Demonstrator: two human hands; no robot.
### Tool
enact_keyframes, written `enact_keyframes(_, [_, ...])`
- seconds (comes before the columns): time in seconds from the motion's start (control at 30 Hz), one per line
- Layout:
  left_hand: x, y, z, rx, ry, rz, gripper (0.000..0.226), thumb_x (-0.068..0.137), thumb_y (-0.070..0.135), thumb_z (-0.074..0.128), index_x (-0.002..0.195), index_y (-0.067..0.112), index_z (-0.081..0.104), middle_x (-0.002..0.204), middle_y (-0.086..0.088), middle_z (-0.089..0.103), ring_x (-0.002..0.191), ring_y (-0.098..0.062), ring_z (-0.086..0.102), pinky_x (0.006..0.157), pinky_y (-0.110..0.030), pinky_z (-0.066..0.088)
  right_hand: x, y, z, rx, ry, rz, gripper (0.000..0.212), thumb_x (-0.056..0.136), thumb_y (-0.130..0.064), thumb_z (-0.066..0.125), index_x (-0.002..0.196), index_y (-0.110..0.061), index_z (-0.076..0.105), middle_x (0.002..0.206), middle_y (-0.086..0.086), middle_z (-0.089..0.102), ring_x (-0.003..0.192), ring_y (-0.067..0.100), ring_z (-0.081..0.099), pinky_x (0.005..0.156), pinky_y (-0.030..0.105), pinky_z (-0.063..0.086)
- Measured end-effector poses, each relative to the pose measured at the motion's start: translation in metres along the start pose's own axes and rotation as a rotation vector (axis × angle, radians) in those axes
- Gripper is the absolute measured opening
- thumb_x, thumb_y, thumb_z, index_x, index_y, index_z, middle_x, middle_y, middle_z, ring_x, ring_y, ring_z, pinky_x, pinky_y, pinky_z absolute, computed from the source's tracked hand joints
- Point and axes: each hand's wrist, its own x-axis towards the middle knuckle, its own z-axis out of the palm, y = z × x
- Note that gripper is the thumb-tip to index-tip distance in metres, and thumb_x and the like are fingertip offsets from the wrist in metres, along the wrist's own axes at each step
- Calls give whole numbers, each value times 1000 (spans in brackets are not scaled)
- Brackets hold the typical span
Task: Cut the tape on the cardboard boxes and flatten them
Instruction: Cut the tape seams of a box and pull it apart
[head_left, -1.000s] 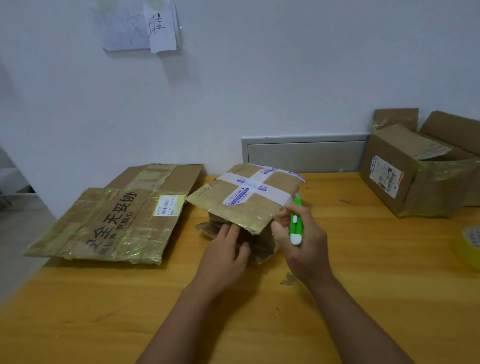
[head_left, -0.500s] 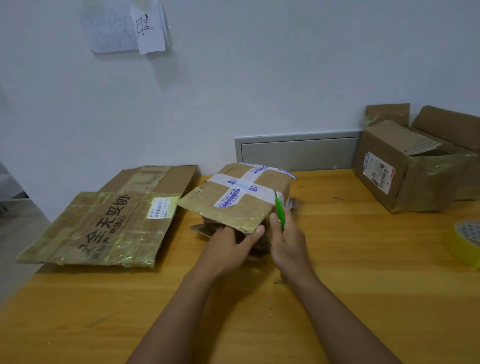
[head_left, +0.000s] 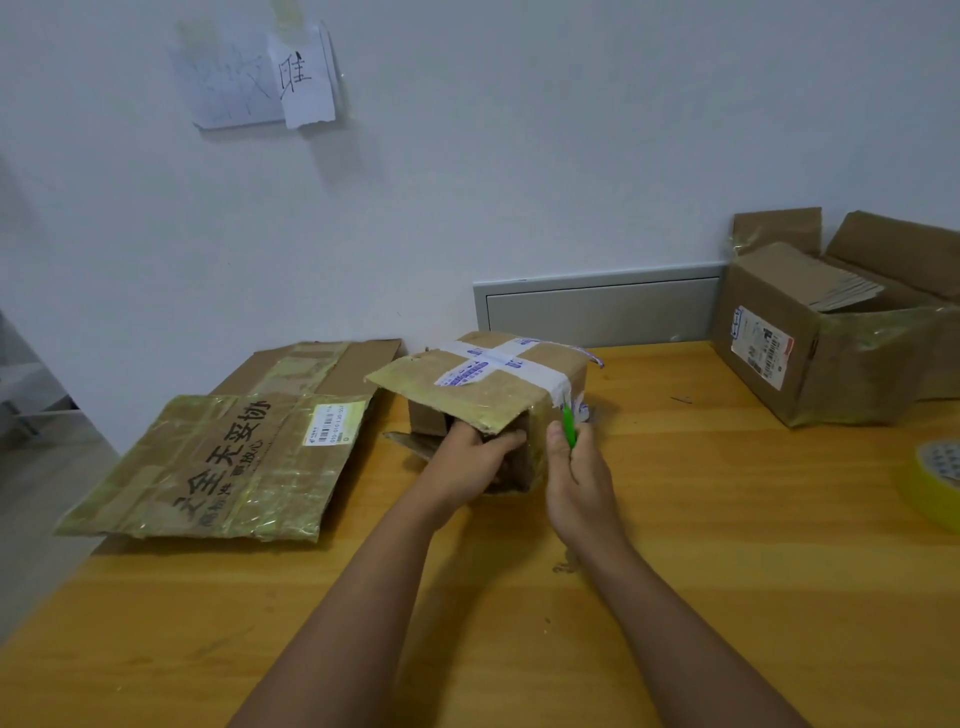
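Observation:
A small cardboard box (head_left: 498, 384) crossed with white and blue tape sits mid-table, its near end open with a flap raised. My left hand (head_left: 470, 460) reaches into that open end, fingers curled on the box's edge under the flap. My right hand (head_left: 576, 478) grips a green utility knife (head_left: 570, 427), whose tip is at the box's right near corner against the white tape. The blade itself is too small to make out.
A flattened box (head_left: 228, 457) with black characters lies at the left over the wooden table (head_left: 727, 545) edge. A larger open box (head_left: 826, 332) stands at the back right. A yellow tape roll (head_left: 935, 483) sits at the right edge. A wall runs behind.
My left hand moved from below the flap into the box's open end. My right hand turned the knife from flat in the palm to upright at the box's right corner.

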Motion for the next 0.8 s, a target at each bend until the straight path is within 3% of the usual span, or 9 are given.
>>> enact_keyframes(0.07, [2, 0, -1, 7, 102, 58, 34, 97, 24, 62, 130, 24, 54, 113, 15, 59, 102, -3, 54, 91, -26, 49, 4, 4, 2, -81, 43, -30, 38, 96, -49, 36, 107, -13, 44, 106, -1, 45, 105, 17, 43, 87, 29, 38])
enact_keyframes(0.13, [6, 3, -4, 67, 259, 45, 14, 97, 24, 62, 111, 24, 62, 106, 10, 65, 96, -6, 59, 88, -37, 55, 6, 3, 3, -87, 25, -3, 37, 96, -37, 54, 122, -14, 39, 124, 0, 36, 117, 16, 37, 102, 38, 38])
enact_keyframes(0.2, [6, 9, -6, 51, 349, 7, 5, 97, 25, 61, 95, 24, 66, 99, 2, 71, 90, -13, 64, 82, -45, 59, 4, -1, 5, -49, -25, 33, 72, 87, -36, 68, 142, -19, 25, 141, -2, 29, 128, 15, 35, 108, 37, 39])
enact_keyframes(0.27, [5, 17, -7, -14, 354, 27, 9, 96, 30, 62, 97, 24, 70, 99, 4, 72, 94, -15, 65, 82, -43, 59, 2, -7, 6, -24, -19, 12, 90, 79, -37, 77, 146, -22, 19, 144, -2, 32, 130, 12, 36, 103, 27, 44])
enact_keyframes(0.37, [-3, 29, -7, -100, 328, 28, 22, 100, 32, 54, 98, 20, 72, 94, -2, 74, 90, -20, 66, 79, -37, 57, 3, -16, 4, 18, 37, 14, 89, 73, -34, 83, 140, -17, 27, 131, -3, 43, 117, 9, 47, 77, 5, 47])
enact_keyframes(0.5, [-11, 42, -13, -315, 116, -51, 34, 105, 23, 37, 101, 10, 68, 79, -6, 75, 77, -20, 72, 73, -31, 55, 4, -26, 2, -69, 88, -28, 95, 64, -42, 88, 135, -14, 31, 122, -6, 47, 109, 9, 50, 74, 8, 43])
enact_keyframes(0.63, [-14, 40, -16, -239, 131, -6, 27, 104, 25, 43, 109, 9, 65, 88, -4, 77, 88, -18, 72, 74, -26, 53, 3, -29, 3, -130, 185, -33, 46, 81, -26, 74, 110, -20, 39, 98, -4, 55, 86, 19, 60, 64, 39, 55])
enact_keyframes(0.7, [-11, 29, -25, 20, 355, 44, 19, 100, 25, 53, 104, 11, 66, 94, -2, 71, 88, -16, 65, 63, -20, 46, 3, -31, -1, -112, 202, -36, 31, 87, -23, 67, 100, -23, 39, 89, -4, 55, 76, 19, 62, 59, 46, 57])
enact_keyframes(0.8, [-3, 4, -40, 421, 677, 31, 40, 89, 34, 67, 116, 7, 54, 123, -10, 49, 117, -28, 45, 81, -32, 43, 3, -37, -4, -40, 201, -37, 22, 91, -19, 63, 99, -19, 43, 84, -6, 56, 70, 14, 61, 58, 44, 58])
